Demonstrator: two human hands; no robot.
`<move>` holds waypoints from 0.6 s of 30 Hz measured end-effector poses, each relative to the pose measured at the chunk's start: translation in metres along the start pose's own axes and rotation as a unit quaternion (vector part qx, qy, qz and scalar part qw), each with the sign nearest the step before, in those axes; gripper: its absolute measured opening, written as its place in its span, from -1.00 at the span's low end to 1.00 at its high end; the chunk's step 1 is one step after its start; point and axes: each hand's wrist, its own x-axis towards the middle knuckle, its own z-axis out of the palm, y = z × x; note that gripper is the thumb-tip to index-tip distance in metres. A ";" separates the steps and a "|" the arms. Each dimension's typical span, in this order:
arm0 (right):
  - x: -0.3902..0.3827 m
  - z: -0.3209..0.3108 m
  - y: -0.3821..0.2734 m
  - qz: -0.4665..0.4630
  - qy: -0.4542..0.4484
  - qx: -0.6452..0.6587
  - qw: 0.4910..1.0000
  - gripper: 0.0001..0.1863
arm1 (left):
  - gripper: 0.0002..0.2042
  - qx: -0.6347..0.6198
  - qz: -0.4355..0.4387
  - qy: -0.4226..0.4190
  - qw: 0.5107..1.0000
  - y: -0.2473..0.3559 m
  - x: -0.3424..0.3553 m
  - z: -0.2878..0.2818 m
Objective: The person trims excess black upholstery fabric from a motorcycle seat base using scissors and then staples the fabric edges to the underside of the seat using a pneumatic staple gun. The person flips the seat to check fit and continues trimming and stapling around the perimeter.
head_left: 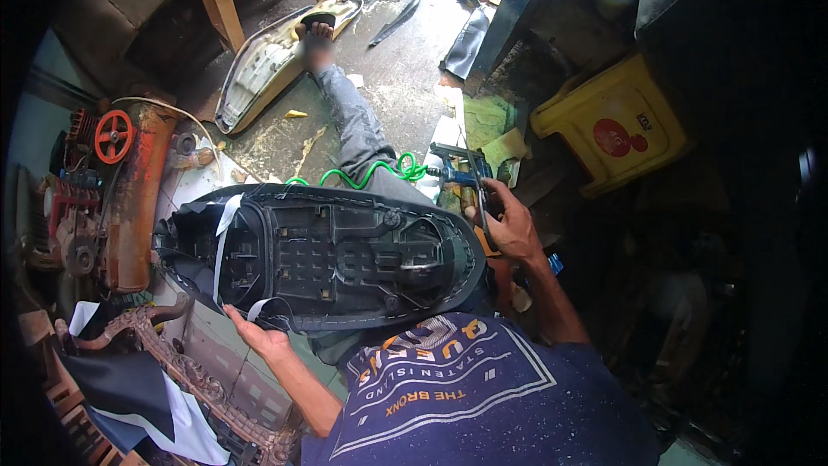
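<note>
A black motorcycle seat (332, 250) lies upside down across my lap, its ribbed plastic underside facing up. Black cover material is folded over its rim, with small staple-like marks along the edge; at the left end it hangs loose. My left hand (261, 336) is at the seat's lower left edge, palm up with the fingers stretched out, beside a white strip (226, 237) of the cover. Beyond the seat's right end, my right hand (515, 223) is closed round a dark pneumatic staple gun (461, 174). A green coiled air hose (366, 174) runs to the gun.
A rusty air compressor (134, 198) with an orange wheel stands left. A yellow plastic stool (612, 125) lies at right. Ahead are another seat shell (267, 69) under my foot, a wooden stool (226, 4) and scraps. Black and white material (129, 388) drapes over an ornate wooden frame (185, 354) at lower left.
</note>
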 end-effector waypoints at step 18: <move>-0.004 0.012 0.005 0.034 0.001 0.185 0.982 -0.34 | -0.36 0.230 0.249 -0.104 0.935 0.161 0.160 -0.004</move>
